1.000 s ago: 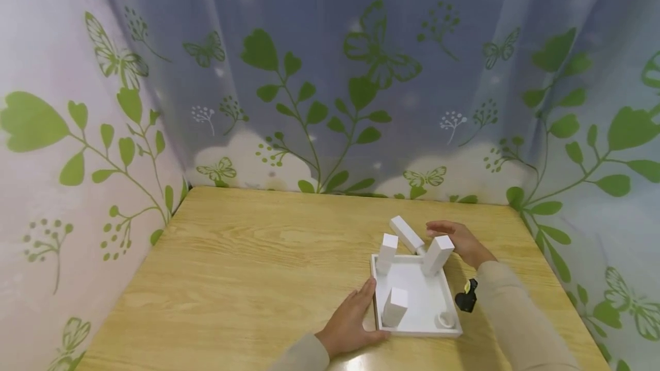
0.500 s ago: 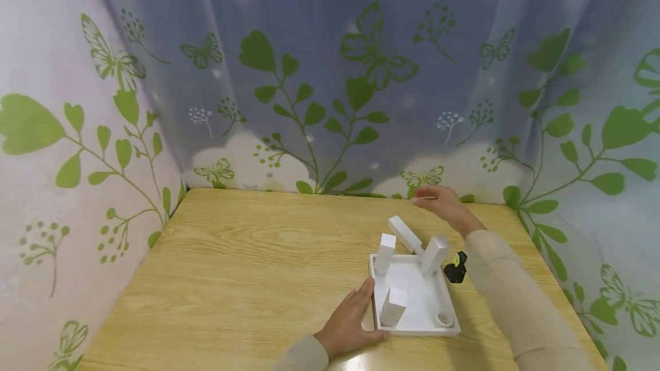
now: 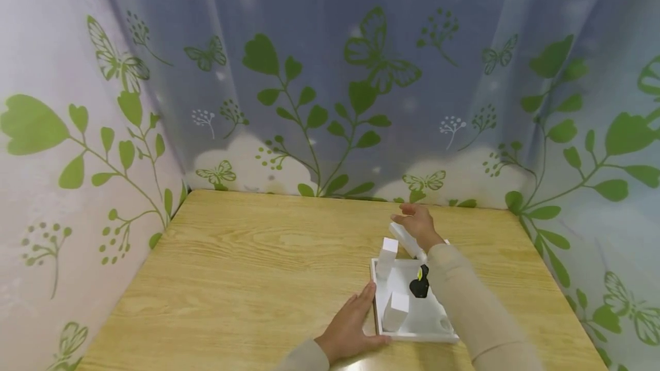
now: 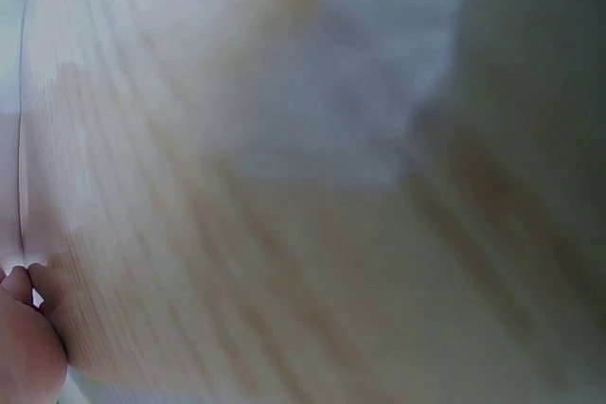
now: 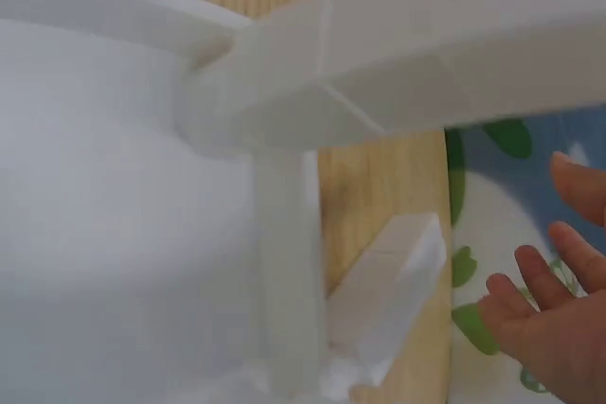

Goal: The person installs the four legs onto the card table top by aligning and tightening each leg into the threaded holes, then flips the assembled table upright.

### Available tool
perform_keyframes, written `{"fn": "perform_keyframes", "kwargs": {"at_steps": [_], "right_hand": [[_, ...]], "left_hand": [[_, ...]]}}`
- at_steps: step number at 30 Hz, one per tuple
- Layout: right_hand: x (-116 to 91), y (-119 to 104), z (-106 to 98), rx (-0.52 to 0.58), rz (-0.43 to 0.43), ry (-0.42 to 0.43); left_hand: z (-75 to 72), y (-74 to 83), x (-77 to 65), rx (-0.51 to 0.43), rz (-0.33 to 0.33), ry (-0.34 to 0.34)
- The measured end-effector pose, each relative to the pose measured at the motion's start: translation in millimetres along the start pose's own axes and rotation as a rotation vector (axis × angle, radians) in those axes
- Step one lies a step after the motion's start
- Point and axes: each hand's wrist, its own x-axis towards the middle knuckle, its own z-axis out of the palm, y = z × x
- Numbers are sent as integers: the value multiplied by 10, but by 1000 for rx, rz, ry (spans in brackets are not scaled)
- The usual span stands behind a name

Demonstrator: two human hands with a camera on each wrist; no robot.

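A small white square table lies upside down on the wooden surface, the inside of its rimmed top (image 3: 417, 316) facing up. Legs stand at its back-left (image 3: 388, 256) and front-left (image 3: 396, 311) corners; the right sleeve mostly hides the back-right leg (image 5: 407, 54). A round socket (image 3: 444, 323) shows at the front-right corner. Behind the rim lies a loose white leg (image 3: 406, 239). My left hand (image 3: 350, 322) rests against the front-left corner, fingers along the side, thumb at the front edge. Over the loose leg hovers my right hand (image 3: 419, 225), fingers spread, holding nothing.
The wood-grain table (image 3: 247, 279) extends to the left and behind the white piece. Patterned curtains (image 3: 319, 102) rise behind and on both sides. A black device (image 3: 420, 282) is at the right wrist.
My right hand has gone from beside the back-right leg, up toward the back of the table, then left and down over the loose leg. The left hand stays in place.
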Motion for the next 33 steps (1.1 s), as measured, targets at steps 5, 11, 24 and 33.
{"fn": "perform_keyframes", "kwargs": {"at_steps": [5,11,24,33], "right_hand": [[-20,146,110,-34,8,63],[-68,330,183,-90,35,66],[-110,419,233,-267,39,161],[-11,481,250,-409,-4,213]], "left_hand": [[36,8,16,-7,8,7],[37,-7,5,-10,2,3],[36,-32,5,6,3,-1],[16,0,-1,-24,-8,-3]]}}
